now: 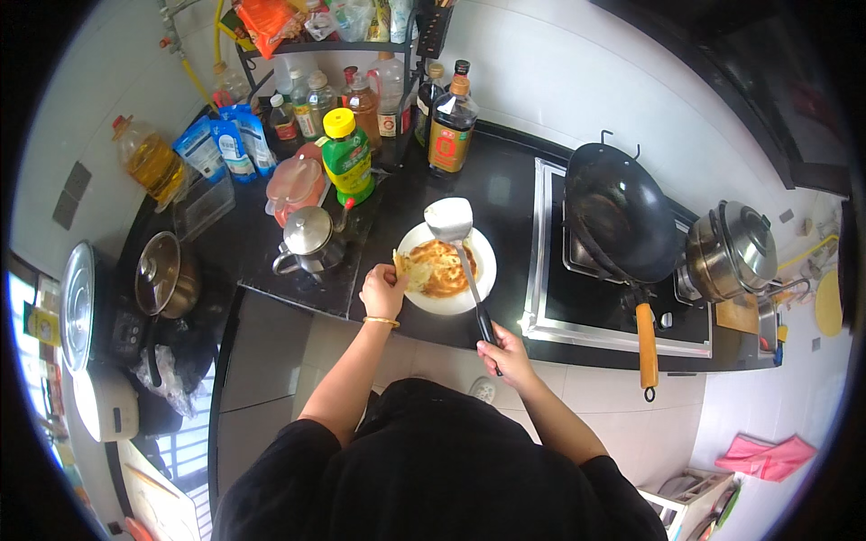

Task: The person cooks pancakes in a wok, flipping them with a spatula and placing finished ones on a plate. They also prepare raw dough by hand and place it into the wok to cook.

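Observation:
A browned flatbread (443, 267) lies on a round white plate (486, 270) at the counter's front. At the plate's left side my left hand (383, 287) pinches the flatbread's edge, and a pale piece there is lifted or folded; whether it is torn off I cannot tell. My right hand (504, 353) grips the black handle of a metal wok spatula (449, 216), below and right of the plate. The spatula's wide blade lies over the plate's far rim, its shaft crossing above the flatbread's right part.
To the right, a black wok (619, 209) with a wooden handle (647, 345) sits on the stove beside a lidded steel pot (734, 250). A steel kettle-like pot (311, 237), a green bottle (348, 159) and a soy sauce bottle (452, 128) stand behind and left. A lidded saucepan (162, 274) is further left.

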